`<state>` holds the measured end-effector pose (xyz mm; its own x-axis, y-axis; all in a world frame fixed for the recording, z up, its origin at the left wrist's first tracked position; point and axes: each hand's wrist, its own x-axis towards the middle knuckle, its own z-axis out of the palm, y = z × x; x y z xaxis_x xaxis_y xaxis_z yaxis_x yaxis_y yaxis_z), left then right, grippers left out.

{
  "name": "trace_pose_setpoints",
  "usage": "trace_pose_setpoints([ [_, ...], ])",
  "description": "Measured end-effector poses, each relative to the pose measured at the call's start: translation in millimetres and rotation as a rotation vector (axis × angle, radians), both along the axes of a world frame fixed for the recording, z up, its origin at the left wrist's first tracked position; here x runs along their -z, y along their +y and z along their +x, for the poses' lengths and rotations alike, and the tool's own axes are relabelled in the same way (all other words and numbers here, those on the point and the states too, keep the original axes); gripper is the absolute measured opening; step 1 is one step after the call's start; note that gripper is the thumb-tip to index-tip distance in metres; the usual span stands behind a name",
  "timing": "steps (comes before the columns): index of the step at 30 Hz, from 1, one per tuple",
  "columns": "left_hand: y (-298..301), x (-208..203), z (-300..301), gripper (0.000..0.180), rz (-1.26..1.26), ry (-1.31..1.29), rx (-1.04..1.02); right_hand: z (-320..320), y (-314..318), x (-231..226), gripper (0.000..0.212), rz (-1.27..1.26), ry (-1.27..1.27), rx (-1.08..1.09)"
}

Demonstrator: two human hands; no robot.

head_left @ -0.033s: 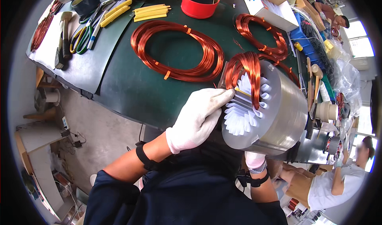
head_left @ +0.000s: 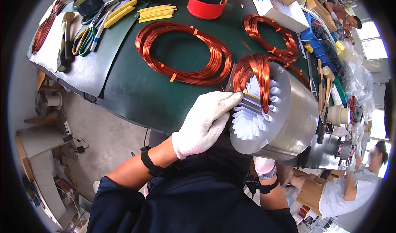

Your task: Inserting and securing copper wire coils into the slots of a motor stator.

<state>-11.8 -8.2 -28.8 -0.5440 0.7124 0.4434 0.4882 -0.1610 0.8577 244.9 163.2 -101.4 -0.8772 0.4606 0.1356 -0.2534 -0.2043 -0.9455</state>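
Note:
A metal stator core [head_left: 295,113] lies on its side in front of me. White paper liners [head_left: 244,123] stick out around the slots at its near end. A bundle of copper wire [head_left: 260,74] loops out of its bore and hangs over that end. My left hand [head_left: 206,119], in a white glove, reaches to the slots with its fingers closed together. Its fingertips meet the end of a thin yellow strip [head_left: 251,95] lying at a slot. My right hand [head_left: 265,166], also gloved, is under the core's near side, its fingers hidden behind the metal.
Tied copper coils [head_left: 225,64] lie on the green table. Behind them are yellow strips [head_left: 156,13] and a red container [head_left: 207,11]. A hammer [head_left: 66,39] and scissors [head_left: 86,41] lie left; mallets [head_left: 328,78] and a white box [head_left: 284,10] right. Other people [head_left: 350,187] work there.

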Motion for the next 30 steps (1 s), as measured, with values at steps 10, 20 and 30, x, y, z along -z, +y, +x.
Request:
trace_pose_setpoints([
  [10, 2.0, 0.4, -1.0, 0.053, 0.018, 0.005, 0.013, 17.4, 17.5, 23.3, 0.046, -0.286, 0.093, -0.009],
  [20, 2.6, 1.9, -1.3, 0.052, 0.071, 0.064, -0.028, 24.8, 17.1, 43.9, 0.048, -0.231, 0.03, 0.095],
  [30, -0.9, 0.5, 16.9, 0.057, -0.103, 0.06, -0.142, -35.8, -11.3, -7.4, 0.053, -0.229, -0.031, 0.307],
])
